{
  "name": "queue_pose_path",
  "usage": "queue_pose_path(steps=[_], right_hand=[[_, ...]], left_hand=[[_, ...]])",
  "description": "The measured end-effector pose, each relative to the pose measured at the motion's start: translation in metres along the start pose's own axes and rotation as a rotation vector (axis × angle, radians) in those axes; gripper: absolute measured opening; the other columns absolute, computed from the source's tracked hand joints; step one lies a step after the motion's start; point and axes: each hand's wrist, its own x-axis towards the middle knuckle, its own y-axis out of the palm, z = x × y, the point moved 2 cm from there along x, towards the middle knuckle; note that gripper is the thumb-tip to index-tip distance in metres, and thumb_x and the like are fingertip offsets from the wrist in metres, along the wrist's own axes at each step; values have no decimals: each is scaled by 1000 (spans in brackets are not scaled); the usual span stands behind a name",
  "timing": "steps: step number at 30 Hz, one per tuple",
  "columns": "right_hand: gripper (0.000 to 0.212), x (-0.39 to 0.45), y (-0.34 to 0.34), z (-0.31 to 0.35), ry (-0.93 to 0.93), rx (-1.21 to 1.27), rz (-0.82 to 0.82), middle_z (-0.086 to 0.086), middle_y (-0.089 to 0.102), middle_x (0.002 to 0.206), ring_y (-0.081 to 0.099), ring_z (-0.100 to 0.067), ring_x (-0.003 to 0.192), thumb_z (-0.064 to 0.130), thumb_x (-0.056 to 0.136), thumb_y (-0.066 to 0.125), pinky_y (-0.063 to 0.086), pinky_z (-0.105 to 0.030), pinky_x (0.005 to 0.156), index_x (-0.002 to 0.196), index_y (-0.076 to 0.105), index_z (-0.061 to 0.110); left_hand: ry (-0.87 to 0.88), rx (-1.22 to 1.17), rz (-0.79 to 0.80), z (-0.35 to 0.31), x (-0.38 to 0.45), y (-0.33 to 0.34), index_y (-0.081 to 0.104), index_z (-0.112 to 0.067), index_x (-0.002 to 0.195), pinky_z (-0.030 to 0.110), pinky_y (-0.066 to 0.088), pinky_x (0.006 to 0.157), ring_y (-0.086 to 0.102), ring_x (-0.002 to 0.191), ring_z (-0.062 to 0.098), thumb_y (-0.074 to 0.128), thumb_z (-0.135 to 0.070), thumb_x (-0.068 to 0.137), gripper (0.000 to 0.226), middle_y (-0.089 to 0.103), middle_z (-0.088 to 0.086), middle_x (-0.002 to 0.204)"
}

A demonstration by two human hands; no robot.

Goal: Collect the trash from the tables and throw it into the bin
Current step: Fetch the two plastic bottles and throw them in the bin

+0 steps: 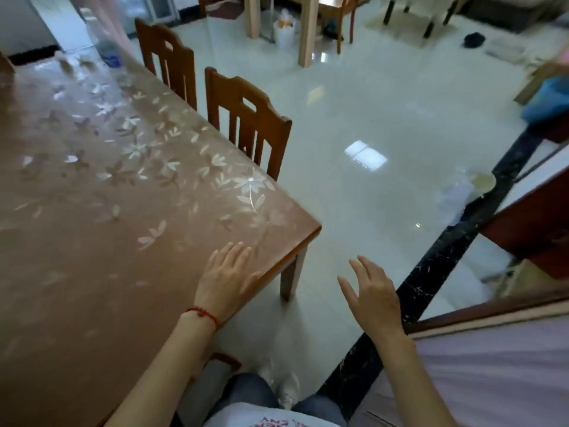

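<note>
My left hand [226,277] lies flat on the near right corner of the brown table [92,226], fingers spread, holding nothing; a red string circles its wrist. My right hand [372,295] hovers over the floor to the right of the table, fingers apart and empty. A white bin [284,30] with something pale inside stands far off on the floor by a light wooden post. At the table's far end lie blurred scraps [66,64] and a clear plastic bottle [103,38]. Crumpled clear plastic and a round cup or lid [462,191] lie on the floor at right.
Two wooden chairs [246,118] are pushed against the table's right side. A black marble strip [431,263] crosses the glossy tile floor diagonally. A red-brown cabinet [535,229] stands at right. More chairs, a small dark object [474,40] and a blue object [551,100] are further off.
</note>
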Motion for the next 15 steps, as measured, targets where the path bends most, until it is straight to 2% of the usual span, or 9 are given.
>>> queue_pose_path(steps=[4,8,10,11,13,15], right_hand=[[43,-20,-8,-39,195,-32,-39,-19,65,111,62,-34,103,32,80,57,52,-46,80,109,63,1],[43,-40,-17,-62,391,-50,-76,-19,63,116,60,-35,108,32,82,59,51,-47,84,112,62,1],[44,-49,-20,-70,474,-63,-95,-18,62,118,59,-34,109,34,84,57,50,-45,84,113,62,1],[47,-53,-22,-74,510,-70,-98,-17,62,118,59,-33,109,38,85,51,50,-44,84,113,62,2],[55,-58,-24,-79,572,-77,-98,-16,61,121,58,-32,111,45,86,39,49,-44,86,116,61,4],[59,-60,-25,-83,626,-76,-114,-16,61,122,57,-32,112,47,86,34,49,-44,89,117,60,4]], left_hand=[[169,61,20,-37,44,0,61,-10,117,47,49,92,59,113,29,6,-54,93,74,64,12,120],[379,54,-10,-74,78,-1,49,-12,130,45,32,107,45,128,31,24,-51,88,63,52,12,135],[459,21,-19,-91,90,-5,47,-11,133,45,30,108,41,131,32,34,-47,90,58,49,13,138],[496,17,-29,-98,97,-5,50,-9,130,47,34,106,44,129,33,35,-47,90,57,51,14,135],[529,53,29,-112,111,-2,59,-7,119,49,45,94,56,116,34,21,-53,91,66,62,15,122],[553,87,91,-124,125,0,64,-9,112,47,51,86,63,107,31,5,-56,92,78,67,12,114]])
